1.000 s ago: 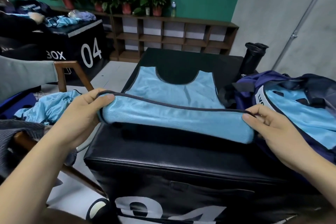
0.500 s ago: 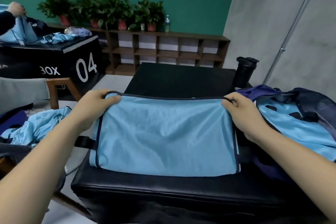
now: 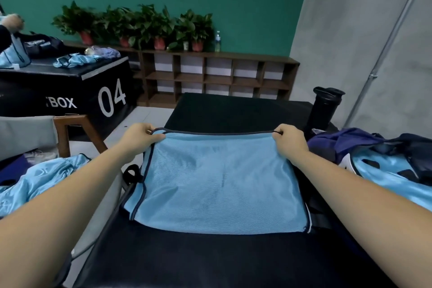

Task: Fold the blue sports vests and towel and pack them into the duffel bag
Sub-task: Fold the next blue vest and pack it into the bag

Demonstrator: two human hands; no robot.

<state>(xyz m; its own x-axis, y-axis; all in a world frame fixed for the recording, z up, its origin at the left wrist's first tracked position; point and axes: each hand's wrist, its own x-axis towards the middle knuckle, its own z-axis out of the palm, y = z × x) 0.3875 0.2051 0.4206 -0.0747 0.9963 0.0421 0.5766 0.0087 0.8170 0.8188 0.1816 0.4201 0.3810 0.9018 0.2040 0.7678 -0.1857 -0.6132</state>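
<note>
Pinching far corners of the half-folded vest (image 3: 217, 184), left hand (image 3: 138, 138) and right hand (image 3: 289, 141) had not yet bagged it.

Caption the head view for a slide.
Left hand and right hand pinch far corners of a folded blue vest on a box beside a duffel bag.

Soft, even indoor light, a bit dim; no hard shadows. Vest (image 3: 217, 189) lit flat, weave sharp. Loose cloth (image 3: 42, 182) at left shows sheen. Wide-angle warp leans pipe (image 3: 386, 54) at right edge. Far-left figure (image 3: 10, 23) motion-blurred; plants (image 3: 140, 23) soft.
</note>
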